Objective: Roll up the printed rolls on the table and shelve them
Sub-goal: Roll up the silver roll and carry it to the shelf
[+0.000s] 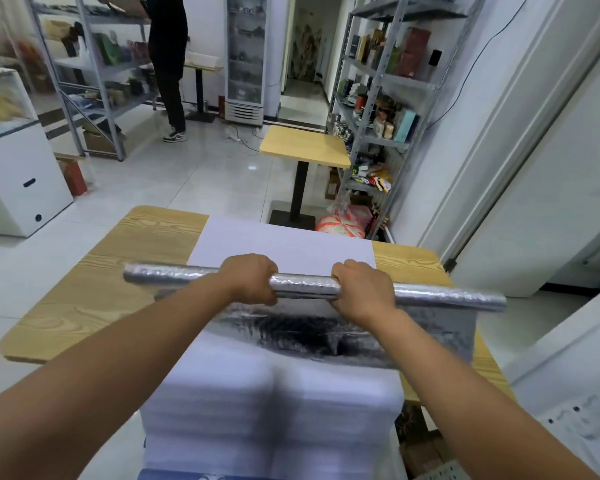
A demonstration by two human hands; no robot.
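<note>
Silver foil roll (305,285) lies crosswise above the wooden table (84,289), its loose sheet (433,336) hanging toward you; your left hand (252,282) and right hand (361,292) both curl their fingers round the roll's middle.

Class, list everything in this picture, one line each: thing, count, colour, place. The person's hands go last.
wooden table: one, light wood, centre
silver roll: one, silver, across the wooden table
white sheet: one, white, on the table beyond the roll
layered stack: one, white, nearest the camera
small table: one, yellow top, behind
left rack: one, grey, back left
right rack: one, grey, right side
glass-door fridge: one, white, back centre
other person: one, black clothes, at left rack
left hand: one, gripping the roll
right hand: one, gripping the roll
</note>
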